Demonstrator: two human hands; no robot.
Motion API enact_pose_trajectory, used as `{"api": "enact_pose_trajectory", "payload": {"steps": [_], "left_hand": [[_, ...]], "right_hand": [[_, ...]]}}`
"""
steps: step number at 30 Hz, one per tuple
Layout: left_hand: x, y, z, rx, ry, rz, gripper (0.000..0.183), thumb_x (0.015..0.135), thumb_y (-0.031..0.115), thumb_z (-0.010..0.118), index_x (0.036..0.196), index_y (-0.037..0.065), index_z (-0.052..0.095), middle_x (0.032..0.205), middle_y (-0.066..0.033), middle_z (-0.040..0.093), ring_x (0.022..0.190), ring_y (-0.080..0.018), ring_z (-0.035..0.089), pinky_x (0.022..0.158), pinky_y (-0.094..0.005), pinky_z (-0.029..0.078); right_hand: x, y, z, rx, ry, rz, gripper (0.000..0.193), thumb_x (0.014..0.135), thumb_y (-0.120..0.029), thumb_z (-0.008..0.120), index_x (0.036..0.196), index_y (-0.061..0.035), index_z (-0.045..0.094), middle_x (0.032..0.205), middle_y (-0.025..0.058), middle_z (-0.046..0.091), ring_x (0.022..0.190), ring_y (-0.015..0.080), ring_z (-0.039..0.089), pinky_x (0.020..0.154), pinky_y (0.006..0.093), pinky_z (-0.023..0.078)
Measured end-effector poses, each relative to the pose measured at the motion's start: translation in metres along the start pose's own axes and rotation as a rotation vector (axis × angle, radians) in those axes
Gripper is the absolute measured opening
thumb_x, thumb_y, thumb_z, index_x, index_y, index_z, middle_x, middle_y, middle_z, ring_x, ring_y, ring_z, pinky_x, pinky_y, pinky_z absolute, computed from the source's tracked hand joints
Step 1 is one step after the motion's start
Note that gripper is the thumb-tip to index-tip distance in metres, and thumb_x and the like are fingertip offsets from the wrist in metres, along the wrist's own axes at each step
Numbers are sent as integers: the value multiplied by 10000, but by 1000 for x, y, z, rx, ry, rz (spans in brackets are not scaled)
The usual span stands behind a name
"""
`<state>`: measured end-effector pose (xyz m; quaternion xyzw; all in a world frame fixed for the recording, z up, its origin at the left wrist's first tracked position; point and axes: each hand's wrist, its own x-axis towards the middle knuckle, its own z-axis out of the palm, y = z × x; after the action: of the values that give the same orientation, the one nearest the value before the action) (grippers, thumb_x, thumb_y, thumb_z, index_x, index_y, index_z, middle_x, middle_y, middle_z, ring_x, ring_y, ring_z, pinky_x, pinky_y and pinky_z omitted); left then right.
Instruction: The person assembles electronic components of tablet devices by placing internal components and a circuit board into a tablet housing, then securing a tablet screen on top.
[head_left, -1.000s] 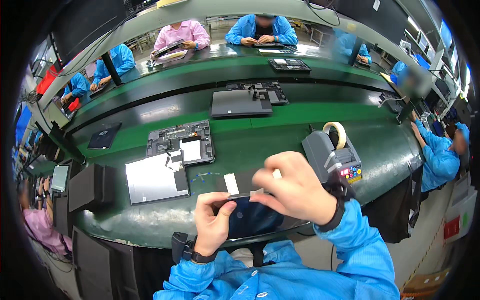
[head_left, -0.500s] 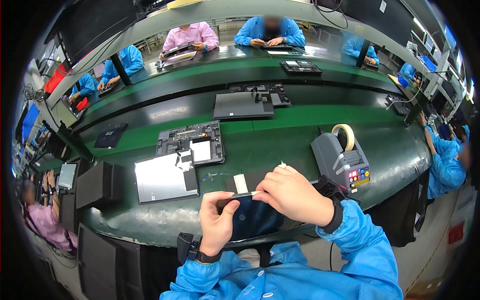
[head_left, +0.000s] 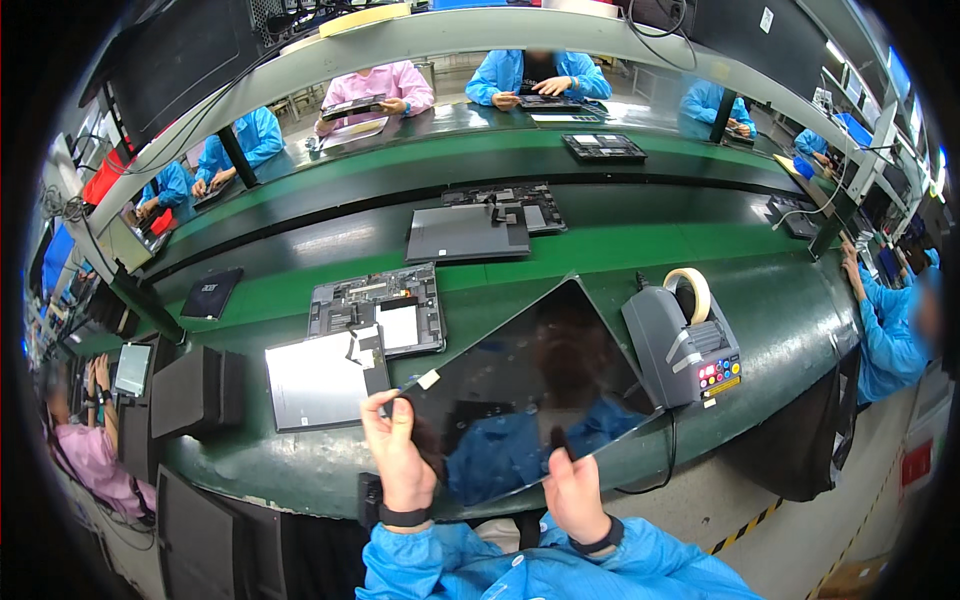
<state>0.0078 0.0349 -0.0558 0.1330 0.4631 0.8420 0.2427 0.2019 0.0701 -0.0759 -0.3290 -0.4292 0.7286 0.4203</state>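
Observation:
A glossy black laptop screen panel is held between my two hands, tilted, its dark face showing reflections. My left hand is closed on its left corner, thumb on the face. My right hand grips the near lower edge, thumb on top. By the left hand, a small pale tape tab sticks at the panel's edge. Just left of the panel, a silver laptop lid lies on the bench, overlapping an opened laptop base with exposed inner parts.
A grey tape dispenser with a cream roll stands right of the panel. Black foam blocks sit at the left edge. Another grey lid and opened laptop lie farther back on the belt. Co-workers sit opposite.
The panel has swung up from near the bench edge to show its dark face. My right hand has left the top edge, moving to the lower edge; my left hand has shifted left.

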Motion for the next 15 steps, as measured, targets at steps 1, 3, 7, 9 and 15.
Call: {"api": "enact_pose_trajectory", "payload": {"steps": [1, 3, 7, 9, 15], "left_hand": [[-7, -2, 9, -65, 8, -62, 153, 920, 134, 605, 1039, 141, 510, 753, 38, 514, 560, -58, 473, 480, -199, 384], [-12, -17, 11, -64, 70, -19, 145, 930, 132, 589, 1049, 133, 506, 795, 32, 524, 603, -60, 483, 514, -205, 399], [-18, -17, 14, -118, 103, -39, 146, 939, 136, 575, 1060, 128, 495, 825, 29, 532, 650, -65, 492, 562, -210, 420], [-18, -25, 12, -114, 142, -31, 145, 939, 141, 576, 1058, 131, 495, 823, 30, 531, 633, -66, 490, 541, -212, 418], [-24, -21, 15, -89, 144, -86, 135, 939, 156, 580, 1042, 138, 495, 821, 32, 532, 658, -65, 502, 547, -212, 426]], "right_hand": [[11, -1, 24, 249, 156, -191, 288, 943, -169, 565, 1167, 4, 510, 947, 2, 572, 778, 83, 511, 714, 235, 436], [22, 3, 28, 157, 303, -303, 213, 955, -198, 545, 1024, 1, 571, 790, -31, 549, 704, 75, 470, 629, 244, 402], [31, -14, 28, -30, 297, -316, 327, 970, -257, 522, 751, -14, 532, 695, -58, 471, 652, 58, 384, 554, 252, 334], [33, -14, 22, -106, 218, -318, 357, 966, -266, 532, 707, -21, 506, 665, -64, 456, 626, 54, 371, 535, 253, 318], [29, -16, 17, -108, 207, -266, 355, 960, -274, 546, 723, -11, 524, 679, -57, 479, 643, 66, 397, 559, 263, 348]]}}
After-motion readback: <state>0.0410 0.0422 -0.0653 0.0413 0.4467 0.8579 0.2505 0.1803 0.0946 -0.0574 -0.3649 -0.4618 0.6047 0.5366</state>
